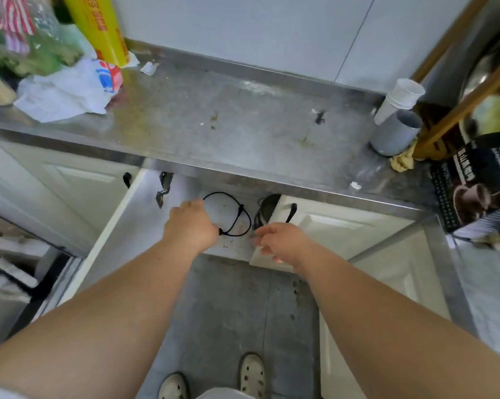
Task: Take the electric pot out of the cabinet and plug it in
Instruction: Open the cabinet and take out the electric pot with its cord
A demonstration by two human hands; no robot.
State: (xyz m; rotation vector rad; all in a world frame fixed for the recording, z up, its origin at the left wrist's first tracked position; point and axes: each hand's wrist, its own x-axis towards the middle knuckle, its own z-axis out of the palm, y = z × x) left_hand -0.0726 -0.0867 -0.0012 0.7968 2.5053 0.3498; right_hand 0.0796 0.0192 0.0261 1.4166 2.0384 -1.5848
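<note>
The cabinet under the steel counter stands open, its left door (119, 226) swung out. On its white shelf lies a black power cord (237, 210) in a loop. My left hand (189, 226) is closed on the near end of that cord. A dark metal electric pot (264, 211) stands deeper inside, half hidden behind the right door (329, 228). My right hand (280, 240) rests on the lower edge of the right door just in front of the pot, fingers curled; whether it grips anything is unclear.
The steel counter (243, 125) carries plastic bags and a yellow box (99, 27) at the left, stacked white cups (398, 99), a grey tube (395, 133) and a black printed box (473, 180) at the right. My feet stand on grey floor tiles (231, 312) below.
</note>
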